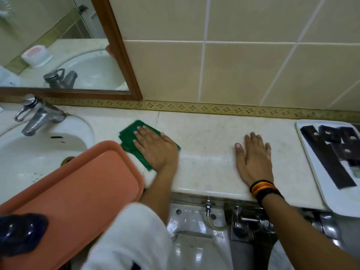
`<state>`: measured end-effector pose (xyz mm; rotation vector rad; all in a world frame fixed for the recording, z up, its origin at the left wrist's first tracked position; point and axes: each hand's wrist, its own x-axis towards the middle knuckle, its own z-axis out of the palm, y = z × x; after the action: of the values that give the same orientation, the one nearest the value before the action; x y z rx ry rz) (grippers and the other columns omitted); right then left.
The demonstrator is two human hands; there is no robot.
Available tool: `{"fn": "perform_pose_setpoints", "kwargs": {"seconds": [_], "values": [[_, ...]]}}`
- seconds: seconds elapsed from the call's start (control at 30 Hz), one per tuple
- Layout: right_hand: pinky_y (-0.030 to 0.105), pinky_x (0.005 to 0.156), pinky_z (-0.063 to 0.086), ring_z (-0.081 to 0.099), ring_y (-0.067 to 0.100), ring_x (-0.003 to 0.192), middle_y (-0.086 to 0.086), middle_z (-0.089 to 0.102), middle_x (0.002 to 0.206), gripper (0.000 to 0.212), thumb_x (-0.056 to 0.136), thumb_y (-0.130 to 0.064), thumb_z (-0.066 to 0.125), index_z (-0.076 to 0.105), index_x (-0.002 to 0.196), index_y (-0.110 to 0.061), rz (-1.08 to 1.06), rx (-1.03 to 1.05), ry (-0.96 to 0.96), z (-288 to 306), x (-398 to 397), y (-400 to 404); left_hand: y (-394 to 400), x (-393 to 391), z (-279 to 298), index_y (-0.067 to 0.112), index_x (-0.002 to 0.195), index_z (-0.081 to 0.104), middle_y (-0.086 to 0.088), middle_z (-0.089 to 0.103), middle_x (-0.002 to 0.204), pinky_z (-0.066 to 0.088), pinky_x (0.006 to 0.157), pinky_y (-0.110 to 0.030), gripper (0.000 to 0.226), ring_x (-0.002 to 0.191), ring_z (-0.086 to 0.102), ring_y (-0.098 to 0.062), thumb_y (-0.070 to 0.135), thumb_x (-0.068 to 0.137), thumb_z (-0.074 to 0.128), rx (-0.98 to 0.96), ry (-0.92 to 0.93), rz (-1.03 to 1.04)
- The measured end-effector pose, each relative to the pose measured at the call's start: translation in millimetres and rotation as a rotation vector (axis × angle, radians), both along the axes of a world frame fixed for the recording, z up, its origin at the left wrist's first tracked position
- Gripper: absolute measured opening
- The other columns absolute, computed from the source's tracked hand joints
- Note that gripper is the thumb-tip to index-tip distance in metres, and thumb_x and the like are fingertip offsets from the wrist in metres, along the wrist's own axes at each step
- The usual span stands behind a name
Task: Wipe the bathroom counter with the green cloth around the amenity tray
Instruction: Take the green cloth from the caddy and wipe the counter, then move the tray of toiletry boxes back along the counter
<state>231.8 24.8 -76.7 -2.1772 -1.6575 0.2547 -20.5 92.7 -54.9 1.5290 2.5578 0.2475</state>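
Note:
My left hand (153,147) lies flat on the folded green cloth (128,135), pressing it on the cream marble counter (204,137) just right of the sink. Part of the cloth is hidden under my palm. My right hand (253,158) rests flat on the bare counter, fingers spread, holding nothing, with striped bands on the wrist. The white amenity tray (315,172) sits at the counter's right end, with several black packets (331,151) on it, a hand's width right of my right hand.
An orange plastic tray (78,188) tucked under my left arm overhangs the white sink (29,152). A chrome tap (37,114) stands behind the basin. A wood-framed mirror (120,55) and a tiled wall back the counter. Pipes and valves (243,217) show below its front edge.

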Motion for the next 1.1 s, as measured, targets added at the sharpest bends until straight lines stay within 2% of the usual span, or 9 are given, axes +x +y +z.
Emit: {"fn": "perform_pose_setpoints", "kwargs": {"seconds": [0.2, 0.27, 0.4, 0.53, 0.67, 0.83, 0.93, 1.0, 1.1], "values": [[0.047, 0.128, 0.007, 0.019, 0.024, 0.156, 0.009, 0.03, 0.167, 0.069, 0.104, -0.051, 0.018, 0.039, 0.154, -0.009, 0.001, 0.003, 0.037, 9, -2, -8, -144, 93, 6, 0.0, 0.165, 0.015, -0.017, 0.012, 0.175, 0.008, 0.132, -0.052, 0.069, 0.163, 0.012, -0.033, 0.039, 0.108, 0.021, 0.029, -0.138, -0.269], [0.046, 0.128, 0.008, 0.021, 0.024, 0.155, 0.009, 0.032, 0.166, 0.068, 0.104, -0.05, 0.018, 0.043, 0.153, -0.01, 0.003, 0.029, 0.065, 8, -2, -10, -133, 79, 6, 0.003, 0.166, 0.012, -0.014, 0.01, 0.176, 0.008, 0.132, -0.051, 0.069, 0.164, 0.008, -0.03, 0.041, 0.108, 0.018, -0.018, -0.155, -0.351], [0.046, 0.128, 0.008, 0.022, 0.023, 0.155, 0.009, 0.034, 0.165, 0.064, 0.106, -0.048, 0.021, 0.046, 0.151, -0.01, -0.007, 0.044, 0.075, 6, -3, -4, -56, 23, 5, 0.005, 0.166, 0.008, -0.014, 0.009, 0.176, 0.013, 0.132, -0.05, 0.07, 0.164, 0.006, -0.03, 0.044, 0.109, 0.009, -0.034, 0.037, -0.483], [0.046, 0.128, 0.007, 0.022, 0.023, 0.155, 0.008, 0.034, 0.165, 0.062, 0.106, -0.047, 0.023, 0.048, 0.149, -0.01, 0.0, 0.063, 0.113, 4, -2, -1, 10, -24, 6, 0.01, 0.168, 0.011, -0.009, 0.011, 0.177, 0.009, 0.133, -0.047, 0.065, 0.165, 0.007, -0.025, 0.042, 0.112, 0.018, -0.011, 0.039, -0.715], [0.046, 0.128, 0.006, 0.021, 0.023, 0.156, 0.008, 0.034, 0.165, 0.064, 0.106, -0.048, 0.022, 0.05, 0.148, -0.011, 0.008, 0.062, 0.124, 3, 2, -3, 7, -47, 7, 0.01, 0.168, 0.011, -0.008, 0.009, 0.177, 0.008, 0.134, -0.046, 0.065, 0.165, 0.006, -0.024, 0.04, 0.113, 0.027, -0.019, 0.043, -0.899], [0.046, 0.128, 0.006, 0.021, 0.022, 0.156, 0.007, 0.034, 0.165, 0.064, 0.105, -0.051, 0.022, 0.05, 0.148, -0.012, 0.013, 0.054, 0.121, 6, 1, -5, -4, -56, 16, 0.01, 0.168, 0.005, -0.004, 0.0, 0.177, 0.002, 0.134, -0.042, 0.073, 0.165, -0.002, -0.02, 0.046, 0.106, 0.018, -0.11, 0.108, -1.03], [0.042, 0.127, 0.018, 0.037, 0.021, 0.149, 0.006, 0.049, 0.156, 0.05, 0.108, -0.042, 0.036, 0.058, 0.142, -0.013, 0.013, 0.12, 0.358, 25, -1, -21, -4, -50, 21, 0.01, 0.168, 0.003, -0.005, -0.003, 0.177, 0.0, 0.134, -0.041, 0.067, 0.165, -0.004, -0.02, 0.039, 0.112, 0.026, -0.137, 0.094, -0.994], [0.043, 0.115, 0.041, 0.053, 0.018, 0.132, -0.001, 0.062, 0.14, 0.038, 0.104, -0.039, 0.048, 0.065, 0.132, -0.02, -0.114, 0.309, 0.534, 39, 5, -51, -6, -42, 27, 0.009, 0.168, 0.005, -0.007, 0.0, 0.178, 0.0, 0.134, -0.039, 0.066, 0.165, -0.001, -0.021, 0.033, 0.113, 0.032, -0.154, 0.085, -0.95], [0.046, 0.099, 0.055, 0.06, 0.019, 0.115, -0.004, 0.058, 0.126, 0.032, 0.092, -0.04, 0.066, 0.062, 0.12, -0.025, -0.67, 0.642, 0.631, 38, 40, -120, -16, -13, 42, 0.01, 0.166, 0.025, -0.01, 0.026, 0.174, 0.012, 0.133, -0.038, 0.06, 0.161, 0.022, -0.025, 0.03, 0.111, 0.038, -0.003, -0.001, -0.871]]}}
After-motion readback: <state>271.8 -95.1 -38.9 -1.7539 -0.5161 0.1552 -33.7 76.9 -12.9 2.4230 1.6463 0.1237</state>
